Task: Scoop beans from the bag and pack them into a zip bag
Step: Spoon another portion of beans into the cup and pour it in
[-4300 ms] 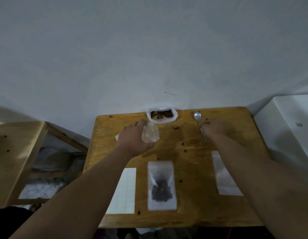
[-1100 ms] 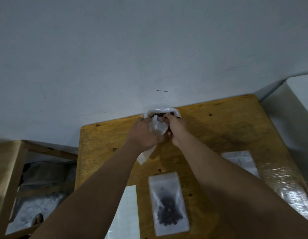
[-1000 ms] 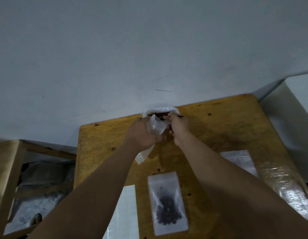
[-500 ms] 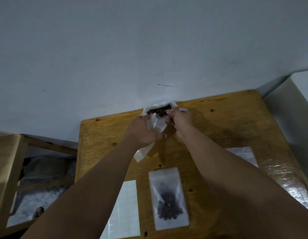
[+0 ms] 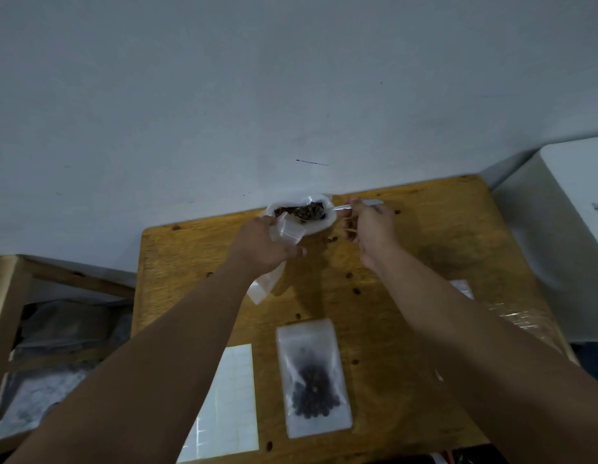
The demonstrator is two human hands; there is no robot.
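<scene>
One camera, worn on my head, looking forward and down.

It sits above the near edge of the worktop [image 5: 424, 262] and faces the pale wall [image 5: 290, 78] behind it, which fills the upper half of the view. The worktop's far edge meets that wall at mid-frame. Both my forearms run in from the bottom corners, close to the lens. There is no second view to compare.

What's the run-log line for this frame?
phase: scooping | right hand: spoon in bean bag | left hand: holds open zip bag | filled bag: on table
</scene>
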